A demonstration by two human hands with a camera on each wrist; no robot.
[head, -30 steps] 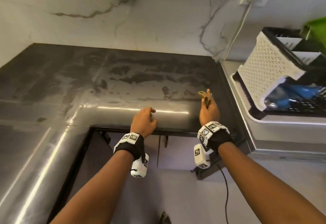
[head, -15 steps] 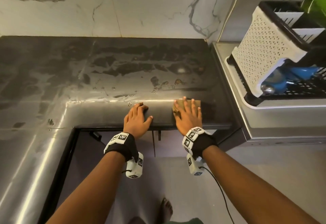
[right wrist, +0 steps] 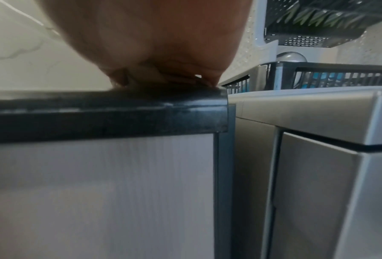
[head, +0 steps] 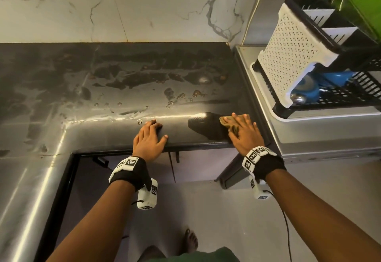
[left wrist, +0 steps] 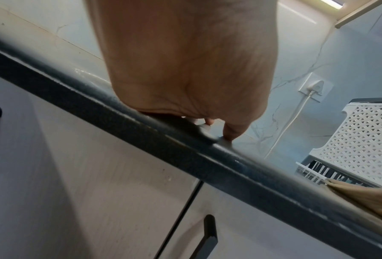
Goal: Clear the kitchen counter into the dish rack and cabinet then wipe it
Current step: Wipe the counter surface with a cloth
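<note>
right hand [head: 244,132] flat on cloth [head: 226,122] beside dish rack [head: 292,55]; left hand [head: 148,138] flat on counter [head: 103,80]

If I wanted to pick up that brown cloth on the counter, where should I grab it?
Probably the far left corner of the cloth. It lies flat on the counter with the right hand pressing on most of it, and only that corner pokes out past the fingers. Come from the left, where the wet counter lies open, and pinch it.

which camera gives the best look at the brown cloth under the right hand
The head view: the brown cloth lies flat on the counter under the right hand. The left wrist view catches only one edge; the right wrist view shows a sliver under the palm.
</note>
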